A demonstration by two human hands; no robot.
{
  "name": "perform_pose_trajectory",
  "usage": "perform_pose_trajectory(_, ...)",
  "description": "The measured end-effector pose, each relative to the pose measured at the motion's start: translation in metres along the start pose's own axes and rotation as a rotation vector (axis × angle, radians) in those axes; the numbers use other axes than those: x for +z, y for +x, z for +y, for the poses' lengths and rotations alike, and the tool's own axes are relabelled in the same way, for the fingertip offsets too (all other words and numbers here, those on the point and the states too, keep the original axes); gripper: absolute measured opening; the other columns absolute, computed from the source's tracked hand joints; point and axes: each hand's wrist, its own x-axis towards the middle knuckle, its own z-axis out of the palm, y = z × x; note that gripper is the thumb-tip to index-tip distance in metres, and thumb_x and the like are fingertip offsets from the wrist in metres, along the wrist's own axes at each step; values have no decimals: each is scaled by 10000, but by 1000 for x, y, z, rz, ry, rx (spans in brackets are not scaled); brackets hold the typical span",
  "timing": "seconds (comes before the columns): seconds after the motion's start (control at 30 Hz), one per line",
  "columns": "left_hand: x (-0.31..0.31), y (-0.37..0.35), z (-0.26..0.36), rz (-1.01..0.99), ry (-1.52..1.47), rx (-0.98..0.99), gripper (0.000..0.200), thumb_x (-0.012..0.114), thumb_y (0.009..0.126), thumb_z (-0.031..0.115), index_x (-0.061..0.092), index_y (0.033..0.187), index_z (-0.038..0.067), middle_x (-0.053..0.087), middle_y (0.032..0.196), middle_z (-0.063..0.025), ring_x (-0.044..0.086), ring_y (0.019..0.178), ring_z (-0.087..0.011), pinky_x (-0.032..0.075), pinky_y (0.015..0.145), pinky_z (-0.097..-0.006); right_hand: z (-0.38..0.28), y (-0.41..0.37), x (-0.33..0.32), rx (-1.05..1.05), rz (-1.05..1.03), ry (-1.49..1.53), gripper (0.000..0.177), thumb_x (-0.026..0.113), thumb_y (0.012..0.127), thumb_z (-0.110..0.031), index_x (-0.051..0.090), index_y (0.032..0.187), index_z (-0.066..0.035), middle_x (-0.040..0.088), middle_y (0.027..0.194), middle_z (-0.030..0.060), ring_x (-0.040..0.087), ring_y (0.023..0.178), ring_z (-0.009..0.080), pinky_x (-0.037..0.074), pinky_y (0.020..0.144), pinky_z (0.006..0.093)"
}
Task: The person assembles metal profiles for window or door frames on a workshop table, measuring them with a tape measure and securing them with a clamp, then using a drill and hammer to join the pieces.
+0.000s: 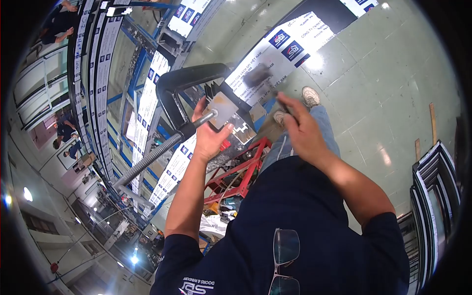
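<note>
My left hand (211, 140) is wrapped round the end of a film-covered profile (241, 133), its thumb by the cut, stepped end and its fingers on the far side. Over that end sits a large black C-clamp (169, 88); its threaded screw (157, 155) presses a grey metal plate (222, 109) close to my fingers. In my right hand (306, 133) is a hammer (258, 74), its dark head smeared by motion over the printed film of the panel (246, 59). The hammer's handle is mostly hidden by my fingers.
A red metal frame (241, 172) with tools stands below my left forearm. Long film-wrapped profiles (101, 88) lie on blue racking (140, 66) at left. Stacked frames (432, 196) lean at right. Other people (64, 130) are at the far left.
</note>
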Motion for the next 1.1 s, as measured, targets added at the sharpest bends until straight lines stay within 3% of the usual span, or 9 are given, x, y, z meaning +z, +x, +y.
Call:
perform_pose_trajectory(0.13,0,-1,4,-7,34,-5,1014,799,685,342,296,1500,7,323,1487,-226,294,1380,-376,268,1175,-473,-4,-15,-2,135,132,50,413,468,991,-70,483,1404,-85,602,1327,193,601,1208,349,452,1027,378)
perform_pose_trajectory(0.2,1,-1,4,-8,10,-9,980,796,696,343,326,1487,5,306,1500,-216,285,1397,-370,272,1178,-464,-5,-29,13,73,-165,-115,425,482,989,-67,483,1413,-90,609,1316,197,607,1200,354,458,1012,377)
perform_pose_trajectory(0.3,-2,1,11,-34,8,13,921,794,713,339,375,1461,1,276,1521,-199,276,1423,-361,282,1182,-449,1,-14,2,77,-219,-36,436,495,982,-60,482,1416,-86,610,1308,208,608,1193,368,462,1002,384)
perform_pose_trajectory(0.4,-3,0,18,-50,-22,-1,888,798,721,328,401,1445,2,260,1529,-194,293,1426,-363,295,1178,-447,-2,-22,7,90,30,77,437,500,974,-56,482,1411,-73,602,1320,210,597,1209,370,463,1006,381)
perform_pose_trajectory(0.63,-3,-3,20,-19,49,20,881,797,731,338,404,1445,3,261,1528,-198,328,1408,-377,295,1174,-453,-2,-27,-8,15,-214,-75,418,480,985,-62,488,1402,-68,588,1344,199,584,1238,344,444,1037,368)
perform_pose_trajectory(0.8,-1,-3,16,-3,64,29,888,788,735,362,397,1450,8,270,1522,-206,321,1402,-386,266,1173,-469,1,-12,31,3,147,-89,417,470,985,-61,482,1401,-82,560,1378,200,568,1262,353,429,1058,373)
perform_pose_trajectory(0.9,-2,-3,16,3,107,36,899,791,731,352,385,1454,2,269,1520,-212,317,1399,-383,253,1170,-474,0,-9,34,-3,-128,-113,430,469,987,-62,465,1415,-95,561,1370,207,570,1254,364,438,1044,379)
perform_pose_trajectory(1.03,-1,-2,20,11,41,25,923,792,729,340,356,1461,-15,282,1509,-218,301,1404,-381,245,1169,-470,-2,-5,23,150,-60,1,438,474,987,-70,452,1422,-106,566,1362,225,600,1207,356,454,1017,387)
perform_pose_trajectory(1.1,-1,-6,18,13,21,13,932,793,729,337,345,1463,-20,288,1504,-221,310,1399,-381,243,1168,-470,17,-10,42,-157,34,-107,445,483,986,-72,456,1429,-117,621,1259,204,655,1011,307,489,907,376)
